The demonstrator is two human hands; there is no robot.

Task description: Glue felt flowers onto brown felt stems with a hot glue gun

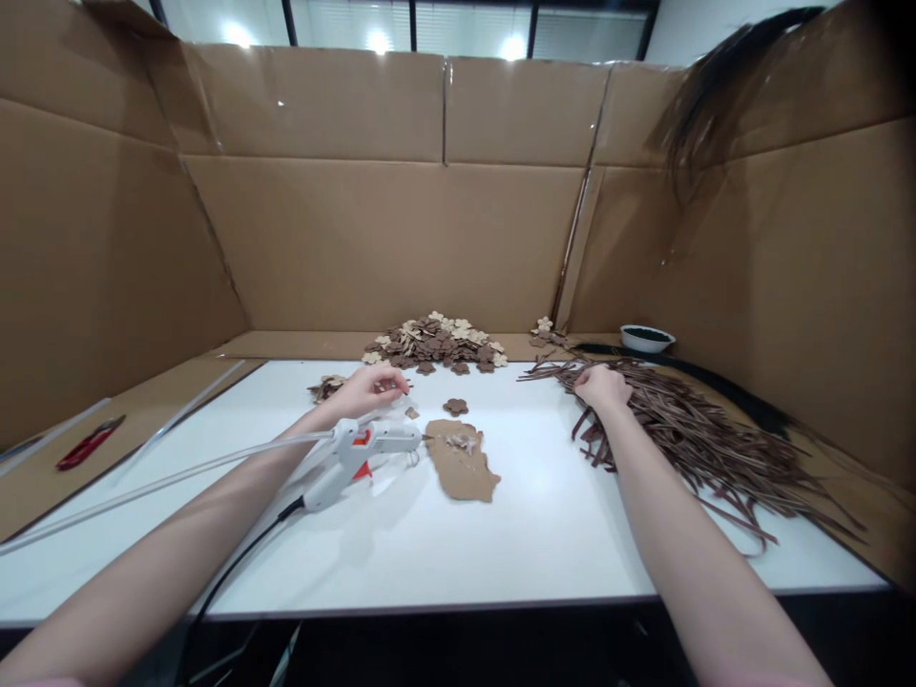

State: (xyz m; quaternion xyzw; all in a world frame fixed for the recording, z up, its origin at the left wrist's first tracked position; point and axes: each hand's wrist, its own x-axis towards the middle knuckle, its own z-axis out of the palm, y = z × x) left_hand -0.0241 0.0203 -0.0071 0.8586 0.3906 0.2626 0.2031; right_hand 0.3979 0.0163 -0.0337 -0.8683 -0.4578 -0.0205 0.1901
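Note:
My left hand reaches over the white table, fingers pinched near a small pile of brown cut-outs; what it holds I cannot tell. My right hand rests curled on the near end of a big heap of dark brown strips. A white glue gun with an orange trigger stands just below my left hand, its nozzle pointing at a brown cardboard scrap. One brown flower cut-out lies between my hands.
A heap of brown and beige flower cut-outs sits at the back, with a smaller one beside it. A white bowl stands back right. Red cutters lie far left. Cardboard walls enclose the table.

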